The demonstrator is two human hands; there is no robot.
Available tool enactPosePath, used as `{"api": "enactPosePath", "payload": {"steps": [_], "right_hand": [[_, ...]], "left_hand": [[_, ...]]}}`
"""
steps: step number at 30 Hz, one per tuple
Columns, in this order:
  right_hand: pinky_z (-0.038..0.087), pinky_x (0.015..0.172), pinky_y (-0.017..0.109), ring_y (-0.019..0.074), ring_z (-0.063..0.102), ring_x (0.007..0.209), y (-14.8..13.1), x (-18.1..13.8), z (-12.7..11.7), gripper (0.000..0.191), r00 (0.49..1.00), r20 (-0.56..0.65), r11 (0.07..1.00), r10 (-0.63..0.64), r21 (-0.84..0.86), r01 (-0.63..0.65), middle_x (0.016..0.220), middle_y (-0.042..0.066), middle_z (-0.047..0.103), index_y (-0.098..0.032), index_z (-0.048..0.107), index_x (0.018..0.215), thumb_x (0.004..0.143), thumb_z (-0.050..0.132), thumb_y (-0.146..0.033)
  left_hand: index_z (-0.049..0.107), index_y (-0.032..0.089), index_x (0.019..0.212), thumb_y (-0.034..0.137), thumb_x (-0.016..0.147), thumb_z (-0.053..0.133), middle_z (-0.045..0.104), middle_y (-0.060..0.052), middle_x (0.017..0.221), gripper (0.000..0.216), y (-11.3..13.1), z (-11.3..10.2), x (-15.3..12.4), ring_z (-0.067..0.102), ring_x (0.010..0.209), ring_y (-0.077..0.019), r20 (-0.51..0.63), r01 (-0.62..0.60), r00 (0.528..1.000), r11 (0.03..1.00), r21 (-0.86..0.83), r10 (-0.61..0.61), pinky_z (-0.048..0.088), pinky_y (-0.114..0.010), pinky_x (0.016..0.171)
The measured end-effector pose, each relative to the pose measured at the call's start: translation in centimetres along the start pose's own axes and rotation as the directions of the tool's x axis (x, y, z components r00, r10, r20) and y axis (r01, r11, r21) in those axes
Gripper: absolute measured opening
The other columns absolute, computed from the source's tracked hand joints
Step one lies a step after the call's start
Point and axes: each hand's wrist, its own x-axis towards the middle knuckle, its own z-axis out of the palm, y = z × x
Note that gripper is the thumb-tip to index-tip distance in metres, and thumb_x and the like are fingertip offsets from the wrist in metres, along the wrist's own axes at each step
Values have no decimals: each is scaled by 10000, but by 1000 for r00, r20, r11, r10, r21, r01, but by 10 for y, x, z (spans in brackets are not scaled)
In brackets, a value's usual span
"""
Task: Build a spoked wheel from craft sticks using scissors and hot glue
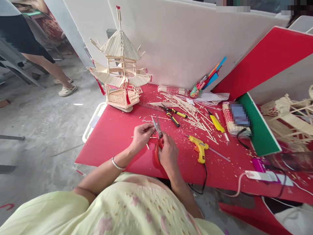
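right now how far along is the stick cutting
One stick pagoda model stands finished at the table's back left. In hand: the right hand works red-handled scissors on a thin stick held by the left hand. Left: a pile of loose sticks lies uncut; glue gun sits idle.

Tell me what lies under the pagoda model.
The pagoda model stands on a pale base plate at the back left corner of the red table. Anything beneath that plate is hidden.

The person wears a pale yellow-green top with faint pink flower prints — short-sleeved, both forearms bare — and a thin silver bangle circles the left wrist.
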Motion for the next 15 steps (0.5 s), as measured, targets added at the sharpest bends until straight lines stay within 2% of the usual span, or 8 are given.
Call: {"api": "enactPosePath", "payload": {"steps": [8, 12, 15], "right_hand": [[440, 839, 314, 244, 625, 1050, -2, -3, -4, 409, 1000, 18, 998, 14, -59, -13, 1095, 97, 689, -185, 538, 1371, 969, 531, -260], [418, 759, 287, 219, 645, 937, 1, -5, -3, 396, 998, 40, 997, 48, -63, -45, 1025, 77, 696, -206, 565, 1348, 956, 548, -258], [405, 728, 274, 206, 646, 890, 5, -5, 0, 379, 998, 39, 997, 53, -57, -51, 979, 68, 701, -209, 592, 1322, 948, 543, -247]], "left_hand": [[810, 178, 859, 291, 835, 721, 766, -42, 765, 146, -8, 2, -2, 694, 663, -149, 7, -77, 997, 991, 110, 77, 540, -232, 624], [813, 186, 817, 206, 812, 698, 757, -25, 732, 117, -8, 2, -3, 679, 647, -144, -27, -140, 988, 963, 232, 150, 514, -225, 608], [815, 189, 798, 172, 784, 699, 754, -16, 717, 119, -8, 4, -4, 665, 638, -141, -44, -149, 985, 956, 254, 165, 499, -221, 597]]}}
